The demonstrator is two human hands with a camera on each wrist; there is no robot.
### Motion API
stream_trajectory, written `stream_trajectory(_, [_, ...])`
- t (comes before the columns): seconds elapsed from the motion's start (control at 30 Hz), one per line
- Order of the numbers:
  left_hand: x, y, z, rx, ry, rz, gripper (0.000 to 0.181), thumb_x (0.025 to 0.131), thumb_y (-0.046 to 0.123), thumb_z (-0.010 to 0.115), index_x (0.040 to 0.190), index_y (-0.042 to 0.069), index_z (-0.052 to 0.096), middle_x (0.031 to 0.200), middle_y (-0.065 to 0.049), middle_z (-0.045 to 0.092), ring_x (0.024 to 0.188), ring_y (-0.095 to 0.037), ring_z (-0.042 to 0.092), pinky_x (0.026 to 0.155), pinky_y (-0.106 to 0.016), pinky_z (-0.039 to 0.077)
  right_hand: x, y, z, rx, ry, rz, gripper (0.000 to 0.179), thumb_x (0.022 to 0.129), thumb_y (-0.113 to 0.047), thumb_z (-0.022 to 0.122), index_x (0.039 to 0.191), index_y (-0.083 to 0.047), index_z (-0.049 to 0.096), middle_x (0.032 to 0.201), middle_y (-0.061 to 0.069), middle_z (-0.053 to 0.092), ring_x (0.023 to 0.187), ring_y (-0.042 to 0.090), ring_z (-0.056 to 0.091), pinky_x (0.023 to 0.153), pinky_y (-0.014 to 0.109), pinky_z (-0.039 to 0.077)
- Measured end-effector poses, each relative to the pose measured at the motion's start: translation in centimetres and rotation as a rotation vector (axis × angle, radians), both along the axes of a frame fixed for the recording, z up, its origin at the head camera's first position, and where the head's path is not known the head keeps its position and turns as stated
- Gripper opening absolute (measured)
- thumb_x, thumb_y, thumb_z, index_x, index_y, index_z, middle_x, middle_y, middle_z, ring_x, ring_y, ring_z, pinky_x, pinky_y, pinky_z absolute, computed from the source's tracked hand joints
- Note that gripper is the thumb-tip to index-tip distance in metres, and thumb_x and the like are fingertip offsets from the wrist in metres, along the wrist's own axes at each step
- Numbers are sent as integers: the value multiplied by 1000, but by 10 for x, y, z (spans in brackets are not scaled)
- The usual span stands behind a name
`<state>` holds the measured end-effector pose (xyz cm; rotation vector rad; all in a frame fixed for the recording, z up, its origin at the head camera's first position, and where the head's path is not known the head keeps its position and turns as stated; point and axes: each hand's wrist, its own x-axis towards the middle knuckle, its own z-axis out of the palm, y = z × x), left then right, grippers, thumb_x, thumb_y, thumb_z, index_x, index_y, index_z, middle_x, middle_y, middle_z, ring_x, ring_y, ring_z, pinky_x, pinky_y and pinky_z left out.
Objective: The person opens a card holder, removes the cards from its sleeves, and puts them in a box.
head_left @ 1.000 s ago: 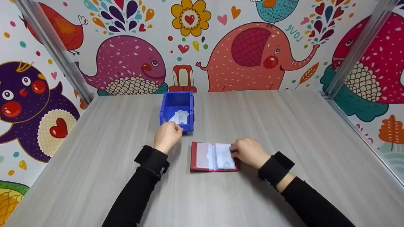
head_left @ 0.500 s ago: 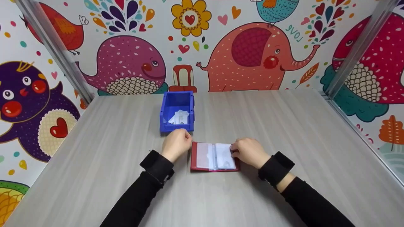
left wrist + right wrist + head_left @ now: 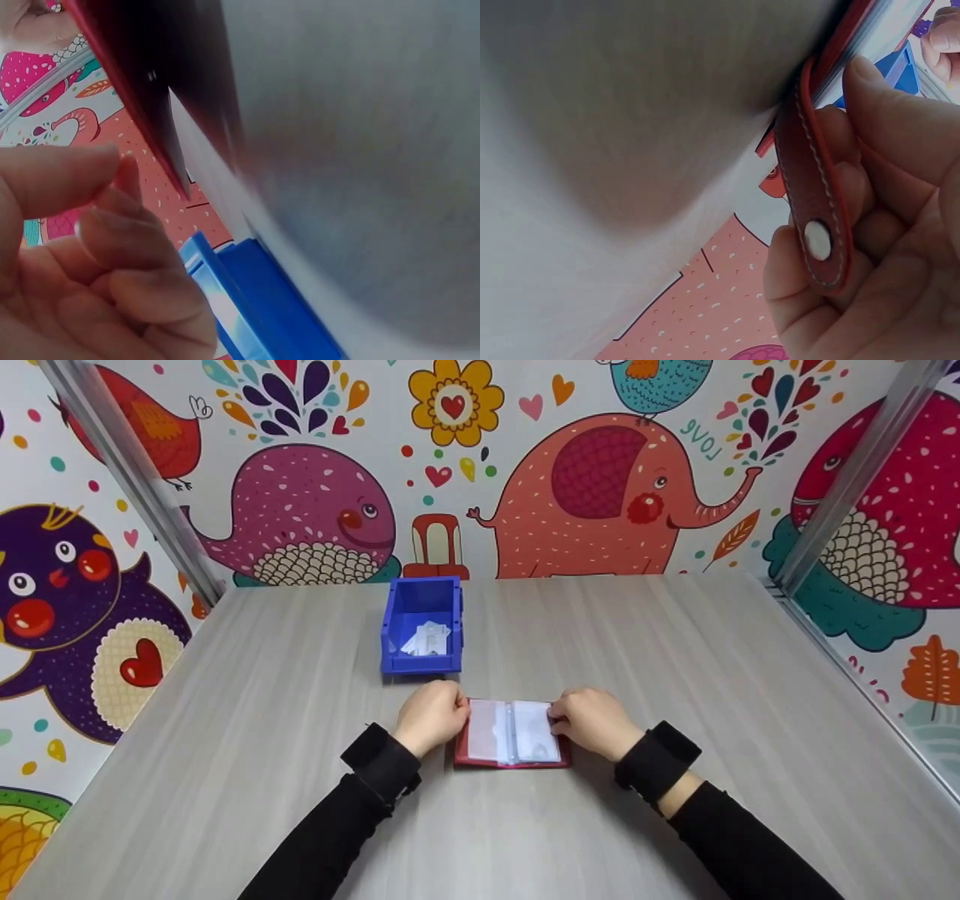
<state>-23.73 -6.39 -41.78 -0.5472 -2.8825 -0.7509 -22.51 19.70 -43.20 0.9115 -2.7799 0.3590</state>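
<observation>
A red card holder lies spread on the table, its clear and whitish sleeves showing. At its right edge my right hand grips it. The right wrist view shows the thumb on the sleeves and the snap strap hanging over the curled fingers. My left hand is at the holder's upper left corner. In the left wrist view its fingers are curled, thumb and forefinger tips close together, with nothing visible between them and a small gap to the red cover.
A blue bin stands behind the left hand, with several white cards inside. The grey wood-grain table runs back to a wall printed with cartoon animals. Metal posts rise at the back corners.
My left hand has moved from the front of the blue bin toward me and right, to the card holder's left corner. The right hand has stayed on the holder.
</observation>
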Motion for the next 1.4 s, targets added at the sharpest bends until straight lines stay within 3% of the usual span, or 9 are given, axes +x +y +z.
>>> stream_trajectory(0.2, [4,4,-3,-14,-56,-21,14,81,9,70,68,11,63,68,1,58,63,-19,54,62,-38,47,1,0,1,6,-4,-9,13,76,-9,83,78,-10,70,72,0,59,66,20,58,61,37,47])
stream_trajectory(0.5, [5,6,-5,-63,-102,-33,12,76,6,69,67,13,66,69,2,60,65,-19,55,64,-38,48,0,0,0,7,23,17,17,76,-8,83,74,-11,67,69,-1,57,63,19,55,58,36,45])
stream_trajectory(1.03, [4,7,-4,-94,-135,-29,11,75,4,68,67,12,69,71,1,63,66,-20,57,64,-38,49,-1,1,2,2,-6,0,12,77,-10,82,78,-11,71,70,-2,59,63,17,55,58,35,45])
stream_trajectory(1.4, [5,7,-5,-92,-140,-19,12,75,3,67,67,12,69,71,1,62,65,-18,54,61,-36,47,-3,0,0,-14,39,1,8,79,-8,81,82,-9,74,75,2,64,67,19,61,62,36,49])
